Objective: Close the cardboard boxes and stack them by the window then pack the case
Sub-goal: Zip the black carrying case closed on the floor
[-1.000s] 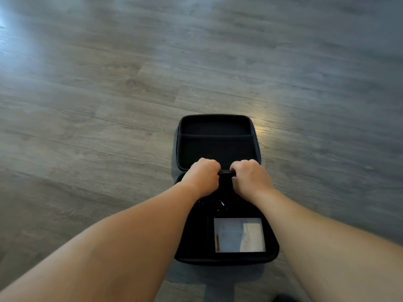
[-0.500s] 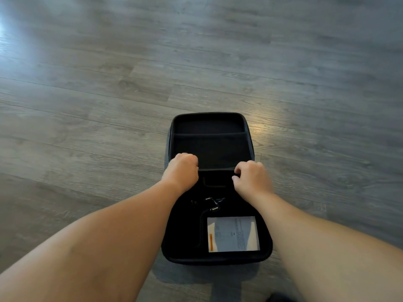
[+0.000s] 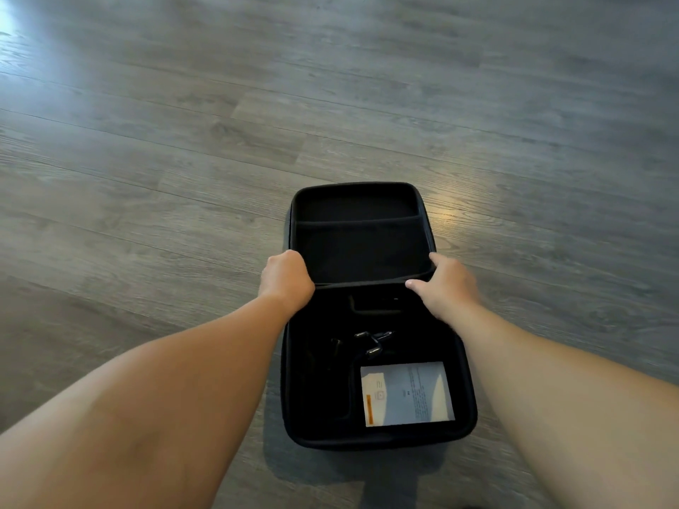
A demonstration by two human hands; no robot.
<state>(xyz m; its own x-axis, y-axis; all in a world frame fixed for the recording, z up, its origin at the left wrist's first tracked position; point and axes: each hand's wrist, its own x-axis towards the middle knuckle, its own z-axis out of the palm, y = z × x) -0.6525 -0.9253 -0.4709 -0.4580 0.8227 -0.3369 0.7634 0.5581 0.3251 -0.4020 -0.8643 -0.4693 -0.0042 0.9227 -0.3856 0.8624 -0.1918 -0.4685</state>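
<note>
Where the black case lies open on the grey wood floor, a white leaflet sits in its near half beside dark metal fittings. Farther on, both hands grip the lid — left hand curled round its left edge, right hand pinching its right corner.

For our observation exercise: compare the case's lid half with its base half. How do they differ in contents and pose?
The lid holds nothing visible, only a pocket band across it; the base holds dark gear and a white leaflet. The lid lies farther away, the base nearer. The left hand and right hand grip the lid's lower corners, not the base. Both are black.
</note>
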